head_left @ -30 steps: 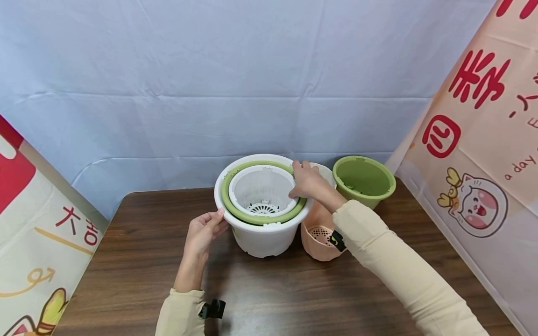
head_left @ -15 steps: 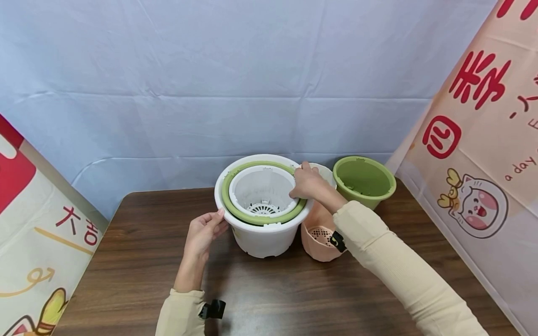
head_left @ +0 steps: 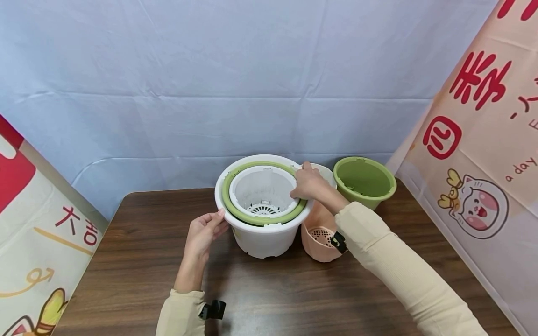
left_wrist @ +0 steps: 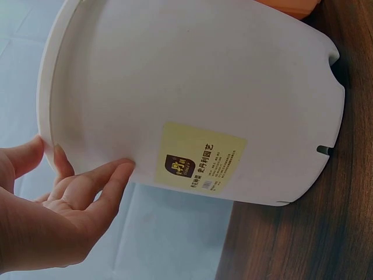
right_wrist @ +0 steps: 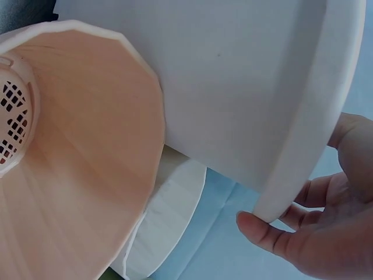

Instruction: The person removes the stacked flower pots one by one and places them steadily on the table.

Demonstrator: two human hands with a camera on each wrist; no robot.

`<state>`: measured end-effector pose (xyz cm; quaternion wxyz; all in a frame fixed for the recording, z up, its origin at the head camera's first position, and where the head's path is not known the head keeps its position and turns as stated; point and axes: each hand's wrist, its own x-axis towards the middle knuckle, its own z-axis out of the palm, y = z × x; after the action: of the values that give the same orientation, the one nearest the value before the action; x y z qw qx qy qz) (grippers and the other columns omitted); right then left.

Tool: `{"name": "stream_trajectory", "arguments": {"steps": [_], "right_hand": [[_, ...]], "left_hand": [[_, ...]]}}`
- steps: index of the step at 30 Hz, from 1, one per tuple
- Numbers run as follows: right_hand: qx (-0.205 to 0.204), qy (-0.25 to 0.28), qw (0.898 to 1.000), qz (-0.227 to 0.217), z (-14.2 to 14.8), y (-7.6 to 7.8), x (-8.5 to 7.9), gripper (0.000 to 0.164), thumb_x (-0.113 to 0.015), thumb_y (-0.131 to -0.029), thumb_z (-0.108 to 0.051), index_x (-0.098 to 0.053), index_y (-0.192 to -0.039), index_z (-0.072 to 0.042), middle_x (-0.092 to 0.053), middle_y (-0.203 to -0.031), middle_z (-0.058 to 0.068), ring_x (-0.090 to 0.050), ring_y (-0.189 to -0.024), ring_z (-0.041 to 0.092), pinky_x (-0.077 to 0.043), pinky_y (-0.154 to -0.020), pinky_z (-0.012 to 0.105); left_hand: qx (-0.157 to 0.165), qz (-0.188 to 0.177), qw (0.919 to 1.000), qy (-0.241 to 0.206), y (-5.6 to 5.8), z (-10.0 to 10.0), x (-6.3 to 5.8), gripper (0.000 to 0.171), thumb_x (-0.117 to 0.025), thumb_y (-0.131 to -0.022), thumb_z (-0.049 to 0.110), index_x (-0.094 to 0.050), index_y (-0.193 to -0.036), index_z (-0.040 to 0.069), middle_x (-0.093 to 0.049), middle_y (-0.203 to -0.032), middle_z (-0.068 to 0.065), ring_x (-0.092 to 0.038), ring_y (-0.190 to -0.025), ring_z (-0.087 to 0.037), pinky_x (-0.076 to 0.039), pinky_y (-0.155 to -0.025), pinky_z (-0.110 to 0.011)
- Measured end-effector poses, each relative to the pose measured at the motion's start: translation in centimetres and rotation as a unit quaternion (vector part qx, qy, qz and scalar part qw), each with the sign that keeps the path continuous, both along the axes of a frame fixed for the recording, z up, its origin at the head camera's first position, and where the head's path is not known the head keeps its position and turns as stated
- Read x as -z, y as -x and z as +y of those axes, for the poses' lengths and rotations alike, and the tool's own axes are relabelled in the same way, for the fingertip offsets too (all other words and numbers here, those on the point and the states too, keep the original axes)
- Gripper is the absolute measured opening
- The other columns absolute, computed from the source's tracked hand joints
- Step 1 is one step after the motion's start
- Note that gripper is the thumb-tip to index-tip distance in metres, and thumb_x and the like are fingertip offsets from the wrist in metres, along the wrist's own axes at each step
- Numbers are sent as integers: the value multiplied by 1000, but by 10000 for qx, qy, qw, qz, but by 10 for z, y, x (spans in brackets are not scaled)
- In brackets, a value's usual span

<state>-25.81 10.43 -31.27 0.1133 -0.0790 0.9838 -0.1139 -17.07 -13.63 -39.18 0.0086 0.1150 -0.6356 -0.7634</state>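
A large white flowerpot (head_left: pixel 264 242) stands upright on the table, with a green-rimmed pot (head_left: pixel 252 219) and a smaller white pot (head_left: pixel 262 182) nested inside it. My left hand (head_left: pixel 204 233) pinches the large pot's rim at the left, thumb on top. In the left wrist view its other fingertips lie against the outer wall, near a yellow label (left_wrist: pixel 201 156). At the right side my right hand (head_left: pixel 313 182) holds the large pot's rim, its thumb reaching in over the nested rims. The right wrist view shows a fingertip pressed to that rim's outer edge.
A peach pot (head_left: pixel 321 249) with a perforated bottom stands right beside the large pot, under my right forearm. Behind it is another white pot (head_left: pixel 328 173), partly hidden. Farther right stands a green pot (head_left: pixel 364 179). Cloth (head_left: pixel 210 116) hangs behind the wooden table (head_left: pixel 168 200).
The right hand's fingers have drawn in at the rim since a second ago, where they were spread farther over its far edge. The left hand and the pots have stayed put.
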Motion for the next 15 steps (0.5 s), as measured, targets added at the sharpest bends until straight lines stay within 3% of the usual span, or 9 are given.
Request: {"name": "stream_trajectory", "arguments": {"steps": [7, 15], "right_hand": [[-134, 76, 9999, 56, 3, 1, 0, 22, -67, -75, -17, -55, -76, 2, -37, -107, 18, -44, -89, 31, -46, -77, 37], [-298, 153, 9993, 141, 6, 1, -1, 23, -66, -74, -16, -56, -78, 5, -38, -104, 18, -48, -80, 26, -48, -71, 33]], "left_hand": [[-12, 1, 10000, -14, 0, 0, 0, 16, -56, -92, 10, -56, -88, -5, -65, -76, -2, -65, -79, -12, -52, -81, -34], [-4, 9, 10000, -39, 0, 0, 0, 14, -55, -92, 9, -56, -88, -5, -65, -74, 0, -64, -76, -9, -51, -82, -36]]}}
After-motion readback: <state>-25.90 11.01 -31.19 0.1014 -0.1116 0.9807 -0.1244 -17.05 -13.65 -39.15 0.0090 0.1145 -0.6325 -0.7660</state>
